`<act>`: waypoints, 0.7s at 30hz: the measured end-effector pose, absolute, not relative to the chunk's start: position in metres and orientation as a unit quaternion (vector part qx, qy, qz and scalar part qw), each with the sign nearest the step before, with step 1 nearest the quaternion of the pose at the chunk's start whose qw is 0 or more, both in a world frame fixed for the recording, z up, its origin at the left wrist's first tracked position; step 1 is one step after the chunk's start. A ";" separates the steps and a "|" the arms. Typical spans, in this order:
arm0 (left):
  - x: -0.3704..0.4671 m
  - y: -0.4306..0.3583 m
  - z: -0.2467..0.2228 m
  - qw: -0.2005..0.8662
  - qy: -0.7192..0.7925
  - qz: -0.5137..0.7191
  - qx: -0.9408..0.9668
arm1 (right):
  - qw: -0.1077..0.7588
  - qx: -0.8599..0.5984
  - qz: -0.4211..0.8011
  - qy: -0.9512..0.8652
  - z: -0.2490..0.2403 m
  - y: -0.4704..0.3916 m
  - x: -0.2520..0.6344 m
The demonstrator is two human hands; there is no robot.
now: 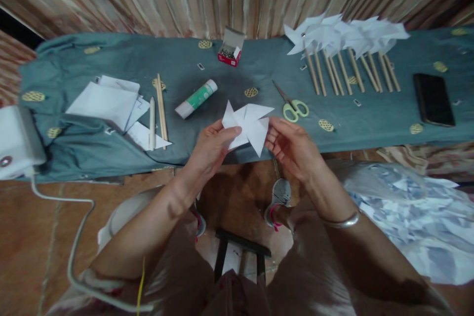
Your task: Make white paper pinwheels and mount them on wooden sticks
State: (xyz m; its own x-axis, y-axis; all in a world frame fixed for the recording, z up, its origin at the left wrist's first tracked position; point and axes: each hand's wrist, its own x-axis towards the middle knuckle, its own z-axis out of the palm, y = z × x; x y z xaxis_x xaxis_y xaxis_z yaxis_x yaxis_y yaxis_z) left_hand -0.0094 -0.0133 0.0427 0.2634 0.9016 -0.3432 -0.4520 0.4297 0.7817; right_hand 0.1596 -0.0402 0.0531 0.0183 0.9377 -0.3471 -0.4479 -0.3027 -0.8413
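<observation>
A white paper pinwheel (249,122) with folded blades is held in front of me, over the near edge of the cloth-covered table. My left hand (213,143) pinches it, the thumb pressing near its centre. On the other side, my right hand (291,145) has its thumb and fingers closed at the right blade's edge. Just beyond lie a green and white glue stick (197,98) and scissors (292,106) with light green handles. Farther back stands an open red box (229,54) of small metal pins.
Several finished pinwheels on sticks (348,39) lie at the back right, near a black phone (434,99). Paper sheets (107,103), wooden sticks (162,108) and a white pencil-like stick (152,123) are at left. A white corded device (18,143) sits far left; a plastic bag of paper scraps (418,217) is lower right.
</observation>
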 end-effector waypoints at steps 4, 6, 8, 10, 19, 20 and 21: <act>-0.009 -0.013 0.041 0.750 0.401 0.450 0.272 | 0.507 -0.456 0.691 -0.241 0.056 -0.040 0.157; -0.010 -0.013 0.040 0.750 0.401 0.448 0.277 | 0.501 -0.456 0.695 -0.242 0.057 -0.041 0.156; -0.011 -0.013 0.039 0.747 0.400 0.447 0.286 | 0.497 -0.456 0.696 -0.245 0.058 -0.041 0.155; -0.012 -0.014 0.039 0.742 0.400 0.447 0.298 | 0.495 -0.457 0.696 -0.248 0.059 -0.042 0.154; -0.011 -0.014 0.039 0.723 0.401 0.460 0.325 | 0.484 -0.471 0.696 -0.244 0.057 -0.042 0.156; -0.011 -0.014 0.039 0.722 0.403 0.459 0.326 | 0.482 -0.472 0.696 -0.246 0.056 -0.042 0.156; -0.012 -0.014 0.039 0.721 0.404 0.458 0.327 | 0.480 -0.471 0.696 -0.250 0.055 -0.043 0.157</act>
